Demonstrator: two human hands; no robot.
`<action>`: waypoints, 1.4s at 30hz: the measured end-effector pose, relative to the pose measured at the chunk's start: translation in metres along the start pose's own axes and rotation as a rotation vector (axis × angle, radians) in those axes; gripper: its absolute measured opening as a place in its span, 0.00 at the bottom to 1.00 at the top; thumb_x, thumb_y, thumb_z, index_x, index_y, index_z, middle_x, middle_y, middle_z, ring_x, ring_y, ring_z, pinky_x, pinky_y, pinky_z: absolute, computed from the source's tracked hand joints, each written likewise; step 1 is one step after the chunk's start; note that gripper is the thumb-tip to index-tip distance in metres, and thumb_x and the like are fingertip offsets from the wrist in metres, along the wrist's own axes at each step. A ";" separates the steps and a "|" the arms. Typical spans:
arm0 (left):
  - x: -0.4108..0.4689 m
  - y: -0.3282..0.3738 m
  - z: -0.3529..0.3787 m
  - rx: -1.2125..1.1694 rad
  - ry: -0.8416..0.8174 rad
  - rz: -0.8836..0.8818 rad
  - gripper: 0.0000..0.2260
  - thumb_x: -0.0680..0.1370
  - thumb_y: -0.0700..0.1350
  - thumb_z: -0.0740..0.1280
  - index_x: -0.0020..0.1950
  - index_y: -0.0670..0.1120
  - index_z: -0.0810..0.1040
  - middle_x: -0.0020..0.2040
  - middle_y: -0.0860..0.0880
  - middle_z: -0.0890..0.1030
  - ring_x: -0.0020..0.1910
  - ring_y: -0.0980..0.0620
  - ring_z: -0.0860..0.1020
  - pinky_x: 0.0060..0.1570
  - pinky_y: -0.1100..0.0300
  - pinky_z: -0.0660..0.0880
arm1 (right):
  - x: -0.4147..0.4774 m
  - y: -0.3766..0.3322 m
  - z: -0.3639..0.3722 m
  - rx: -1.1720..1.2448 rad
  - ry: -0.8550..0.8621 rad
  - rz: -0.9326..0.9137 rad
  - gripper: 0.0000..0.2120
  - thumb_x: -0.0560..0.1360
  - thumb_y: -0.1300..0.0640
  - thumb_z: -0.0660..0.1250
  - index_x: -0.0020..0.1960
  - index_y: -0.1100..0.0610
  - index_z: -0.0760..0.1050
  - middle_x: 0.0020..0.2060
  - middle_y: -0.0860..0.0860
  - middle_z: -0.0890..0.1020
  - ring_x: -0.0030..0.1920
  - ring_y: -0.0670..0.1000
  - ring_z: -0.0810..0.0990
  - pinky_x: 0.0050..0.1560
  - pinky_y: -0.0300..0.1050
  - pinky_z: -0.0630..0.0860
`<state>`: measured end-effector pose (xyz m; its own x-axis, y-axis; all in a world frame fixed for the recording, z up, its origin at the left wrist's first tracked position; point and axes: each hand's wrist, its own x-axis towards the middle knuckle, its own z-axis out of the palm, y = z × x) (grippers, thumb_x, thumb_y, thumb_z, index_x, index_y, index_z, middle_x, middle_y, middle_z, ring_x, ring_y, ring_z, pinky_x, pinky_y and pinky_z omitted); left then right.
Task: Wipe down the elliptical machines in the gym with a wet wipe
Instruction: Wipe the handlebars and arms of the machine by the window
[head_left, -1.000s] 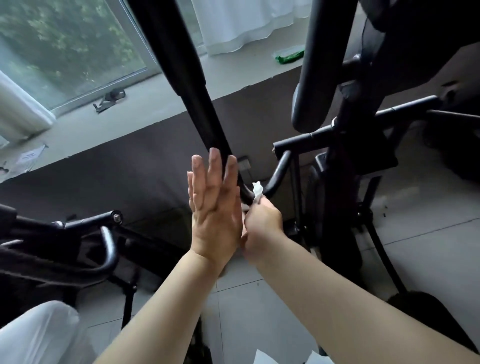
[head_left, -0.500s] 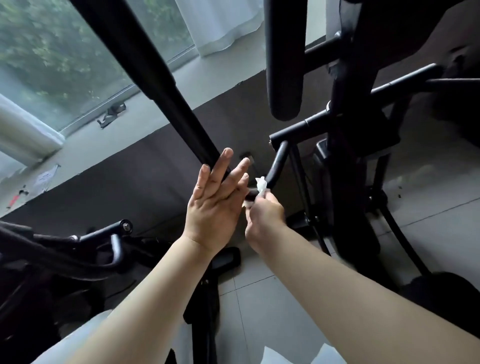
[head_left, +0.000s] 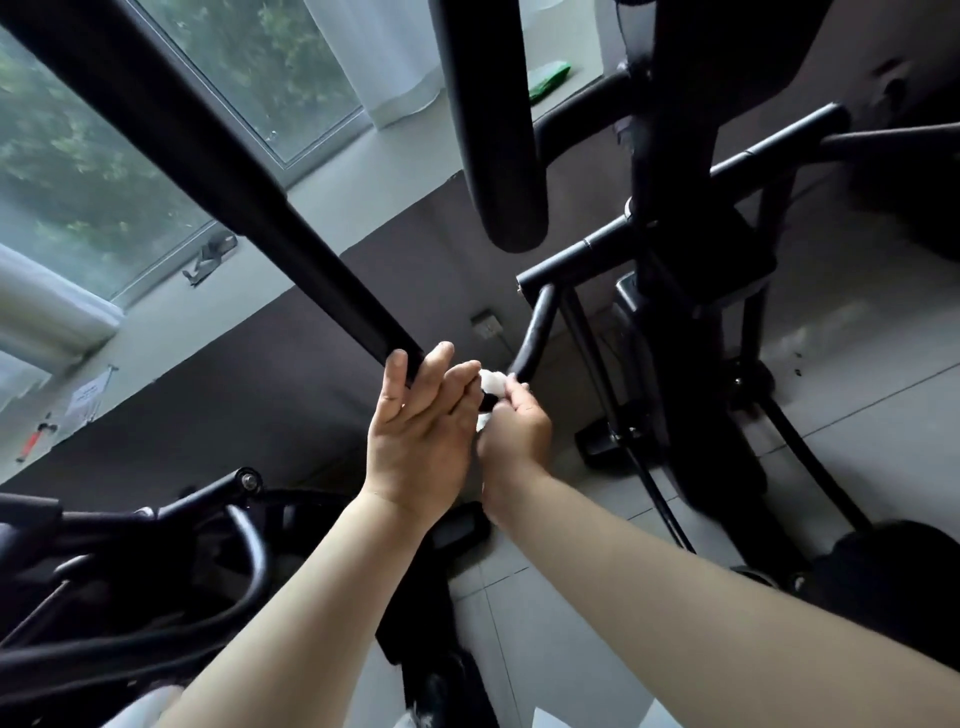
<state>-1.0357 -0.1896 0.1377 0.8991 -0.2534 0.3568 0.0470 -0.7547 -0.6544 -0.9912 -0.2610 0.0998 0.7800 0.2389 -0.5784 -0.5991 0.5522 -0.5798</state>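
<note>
Mid-wipe on the elliptical's black bar (head_left: 260, 218) — right hand (head_left: 514, 431) pinches the bunched wet wipe (head_left: 492, 383) against its lower bend, left hand (head_left: 415, 447) braces it with straight fingers (head_left: 436, 366) — next, I judge, a rub along the tube.

One wide-angle camera rides on my head, facing forward and down. My left hand (head_left: 415, 447) and right hand (head_left: 514, 431) sit near it, mid-frame, floor (head_left: 857, 415) beyond.
</note>
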 end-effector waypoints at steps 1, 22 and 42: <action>0.000 0.001 -0.001 0.014 -0.021 -0.004 0.18 0.75 0.50 0.63 0.59 0.48 0.86 0.62 0.56 0.83 0.72 0.49 0.65 0.78 0.48 0.32 | -0.004 0.005 0.000 -0.035 -0.033 -0.020 0.20 0.84 0.61 0.59 0.41 0.47 0.83 0.43 0.35 0.81 0.49 0.33 0.81 0.57 0.35 0.76; -0.001 0.013 0.009 0.034 0.024 -0.082 0.11 0.76 0.44 0.69 0.57 0.47 0.86 0.60 0.55 0.83 0.71 0.48 0.68 0.79 0.47 0.34 | 0.037 0.024 -0.024 -0.255 -0.017 -0.370 0.13 0.86 0.63 0.57 0.68 0.61 0.73 0.59 0.39 0.75 0.56 0.25 0.73 0.56 0.21 0.66; 0.002 0.026 0.015 0.026 0.008 -0.131 0.16 0.70 0.45 0.78 0.57 0.46 0.85 0.57 0.54 0.83 0.65 0.47 0.69 0.79 0.47 0.35 | 0.043 0.003 -0.043 -0.619 -0.236 -0.498 0.16 0.83 0.63 0.61 0.67 0.56 0.79 0.49 0.50 0.69 0.47 0.42 0.76 0.57 0.35 0.72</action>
<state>-1.0265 -0.2007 0.1113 0.8812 -0.1582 0.4454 0.1752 -0.7660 -0.6185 -0.9672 -0.2833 0.0486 0.9563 0.2826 -0.0749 -0.1110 0.1141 -0.9872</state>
